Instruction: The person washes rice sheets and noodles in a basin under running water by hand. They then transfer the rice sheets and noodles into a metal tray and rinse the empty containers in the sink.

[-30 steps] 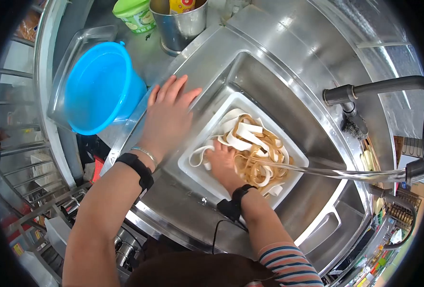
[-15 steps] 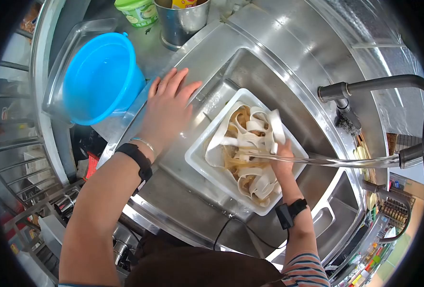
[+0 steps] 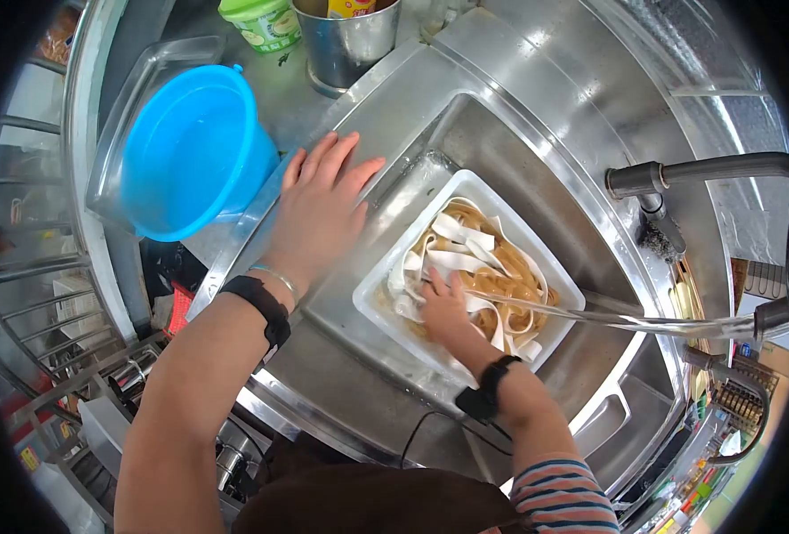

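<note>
White and brown strips lie around the right grip in a tub. I can't tell if it holds any. The sink's edge is under the empty, spread left grip.

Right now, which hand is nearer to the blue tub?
Left. The left hand is spread over the sink rim, close beside the blue tub. The right hand is farther off, among the flat strips in the white tray.

L wrist: blk band, bracelet
R wrist: blk strap, boxy module, cable
Sleeve: pink/navy/wht stripes
Apron (prob.): dk brown
</note>
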`<state>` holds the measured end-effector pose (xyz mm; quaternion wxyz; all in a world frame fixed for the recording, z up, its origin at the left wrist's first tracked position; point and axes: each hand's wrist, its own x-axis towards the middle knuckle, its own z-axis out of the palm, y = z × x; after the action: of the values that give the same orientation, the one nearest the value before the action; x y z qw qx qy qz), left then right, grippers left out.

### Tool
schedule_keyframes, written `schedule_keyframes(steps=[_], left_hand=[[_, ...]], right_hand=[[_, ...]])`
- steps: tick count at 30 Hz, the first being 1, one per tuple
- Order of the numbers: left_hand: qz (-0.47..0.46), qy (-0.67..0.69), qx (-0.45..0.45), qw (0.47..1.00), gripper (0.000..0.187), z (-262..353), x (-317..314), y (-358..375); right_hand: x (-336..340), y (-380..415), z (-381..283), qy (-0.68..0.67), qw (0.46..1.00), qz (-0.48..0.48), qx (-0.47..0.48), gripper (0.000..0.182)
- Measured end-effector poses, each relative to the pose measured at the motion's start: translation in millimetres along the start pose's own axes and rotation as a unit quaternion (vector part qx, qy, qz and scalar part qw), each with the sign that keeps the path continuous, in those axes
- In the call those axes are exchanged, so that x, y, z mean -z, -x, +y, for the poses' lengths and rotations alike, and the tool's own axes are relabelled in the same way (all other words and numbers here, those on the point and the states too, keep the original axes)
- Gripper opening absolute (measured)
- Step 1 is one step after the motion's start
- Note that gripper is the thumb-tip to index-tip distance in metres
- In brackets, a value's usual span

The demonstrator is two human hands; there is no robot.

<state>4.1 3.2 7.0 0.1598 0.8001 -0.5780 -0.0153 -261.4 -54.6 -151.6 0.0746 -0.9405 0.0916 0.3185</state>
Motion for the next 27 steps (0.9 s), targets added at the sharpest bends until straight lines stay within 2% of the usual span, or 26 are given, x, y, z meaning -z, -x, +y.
schedule_keyframes(steps=[2,4,5,7,8,10,11,13,15,16,18,19,21,23,25,27], left_hand=[[-0.002,0.006,-0.003,1.000,0.054,0.9,1.1,0.9],[-0.001,0.005,0.002,1.000,0.054,2.2,1.6,0.7],[0.002,0.009,0.000,1.000,0.054,2.2,0.8,-0.3],[0.003,-0.001,0.004,1.000,0.054,1.7,-0.7,0.5],[0.002,0.000,0.005,1.000,0.054,2.5,-0.6,1.2],[0.001,-0.004,0.001,1.000,0.054,2.7,0.8,0.2],[-0.001,-0.007,0.002,1.000,0.054,1.9,-0.2,0.2],[0.000,-0.006,0.004,1.000,0.055,0.9,-1.5,0.0],[-0.004,-0.005,0.005,1.000,0.055,0.6,-0.6,0.3],[-0.003,-0.001,0.003,1.000,0.055,0.6,0.0,-0.8],[0.000,0.000,0.003,1.000,0.055,0.7,0.5,-1.8],[0.000,0.002,0.003,1.000,0.054,1.5,0.6,-0.5],[0.001,0.000,0.001,1.000,0.054,1.5,1.1,-0.4],[0.002,0.003,-0.001,1.000,0.054,2.8,0.2,-0.2],[0.006,0.002,0.003,1.000,0.054,2.8,-1.5,-0.3],[0.008,0.001,-0.001,1.000,0.054,1.4,-0.3,-1.4]], right_hand=[[-2.1,33.9,21.0,-0.042,0.999,-0.006,0.005,0.028],[-25.3,74.1,45.9,-0.048,0.990,0.124,-0.046,0.034],[-26.8,85.4,60.8,-0.045,0.990,0.123,-0.050,0.034],[-26.5,99.5,78.6,-0.142,0.955,0.144,-0.216,0.046],[-26.0,95.6,80.5,-0.142,0.956,0.142,-0.215,0.046],[-21.0,68.2,86.3,-0.233,0.898,0.288,-0.237,0.047],[-15.7,46.2,87.0,-0.236,0.898,0.288,-0.234,0.047],[-3.3,-2.2,72.0,-0.313,0.859,0.294,-0.279,0.050],[8.8,-37.8,21.1,-0.245,0.861,0.284,-0.344,0.054],[7.7,-45.1,6.9,-0.262,0.896,0.208,-0.291,0.055],[21.4,-30.4,-13.1,-0.212,0.948,0.057,-0.232,0.054],[10.8,-17.6,-13.6,-0.212,0.947,0.057,-0.233,0.054],[-16.5,14.5,4.3,-0.133,0.985,0.071,-0.082,0.052],[-17.4,51.2,28.9,-0.152,0.984,0.085,-0.044,0.048],[-41.9,74.0,66.0,-0.045,0.974,0.219,-0.034,0.048],[-60.9,66.1,88.9,-0.073,0.934,0.236,-0.257,0.048]])
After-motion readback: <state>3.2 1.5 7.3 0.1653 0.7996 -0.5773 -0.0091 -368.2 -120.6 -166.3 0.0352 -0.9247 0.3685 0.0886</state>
